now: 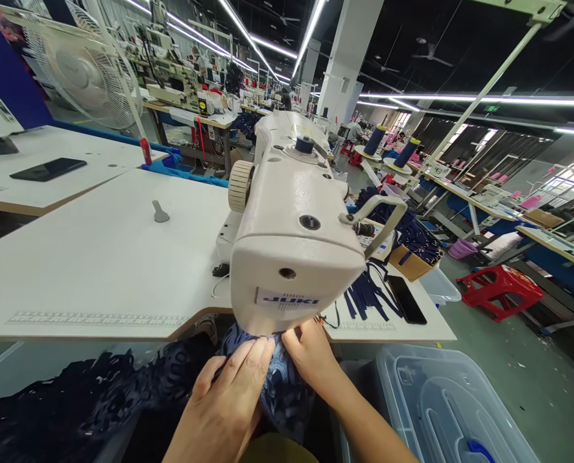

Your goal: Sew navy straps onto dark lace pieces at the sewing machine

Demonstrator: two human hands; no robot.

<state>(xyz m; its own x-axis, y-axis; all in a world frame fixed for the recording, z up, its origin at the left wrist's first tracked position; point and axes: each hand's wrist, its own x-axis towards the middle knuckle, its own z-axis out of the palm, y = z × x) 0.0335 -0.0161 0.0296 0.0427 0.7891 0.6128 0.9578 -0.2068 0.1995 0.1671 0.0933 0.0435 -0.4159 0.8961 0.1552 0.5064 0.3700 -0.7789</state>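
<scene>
Dark blue lace fabric [287, 399] is bunched under the head of a white sewing machine [296, 257] and hangs down in front of it. My left hand [229, 392] presses on the left part of the fabric, fingers close together and pointing at the machine; its thumb is hidden. On the other side, my right hand [313, 357] has its fingers curled in and grips the fabric beside the machine head. The needle and presser foot are hidden behind the head. More of the lace [123, 386] trails off to the lower left.
A white table [98, 257] with a ruler strip surrounds the machine. Right of it lie navy fabric strips [364, 296] and a black phone [407, 299]. A clear plastic box [451, 399] stands at lower right, a red stool [502, 289] beyond. A fan [79, 71] is at upper left.
</scene>
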